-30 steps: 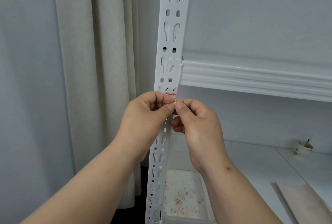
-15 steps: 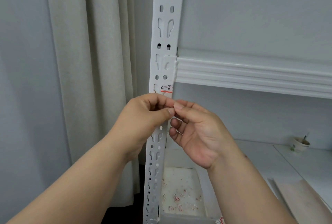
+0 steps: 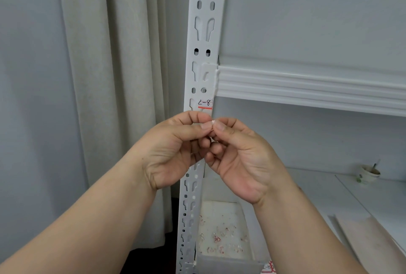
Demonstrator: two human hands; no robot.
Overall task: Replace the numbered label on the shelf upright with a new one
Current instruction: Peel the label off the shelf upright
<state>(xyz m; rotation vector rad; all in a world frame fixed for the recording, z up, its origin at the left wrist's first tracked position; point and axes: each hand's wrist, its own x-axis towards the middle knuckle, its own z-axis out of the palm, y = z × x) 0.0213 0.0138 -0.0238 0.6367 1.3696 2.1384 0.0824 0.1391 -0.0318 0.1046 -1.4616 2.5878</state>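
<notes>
A white slotted shelf upright (image 3: 204,32) runs top to bottom through the middle of the view. A small white label (image 3: 205,104) with handwritten "2-8" and a red line is stuck on it just below the shelf beam. My left hand (image 3: 175,148) and my right hand (image 3: 239,159) meet right below that label, in front of the upright. Between both thumbs and forefingers they pinch a tiny white scrap of label (image 3: 212,122). Most of the scrap is hidden by the fingertips.
A white shelf beam (image 3: 307,89) runs to the right from the upright. On the lower shelf sit a grey tray (image 3: 226,265) with several red-and-white paper bits, a small paper cup (image 3: 369,173) and a wooden board (image 3: 371,243). A beige curtain (image 3: 114,75) hangs at left.
My right hand has turned palm-up and both hands have dropped slightly away from the label on the upright. They still pinch the small scrap between them.
</notes>
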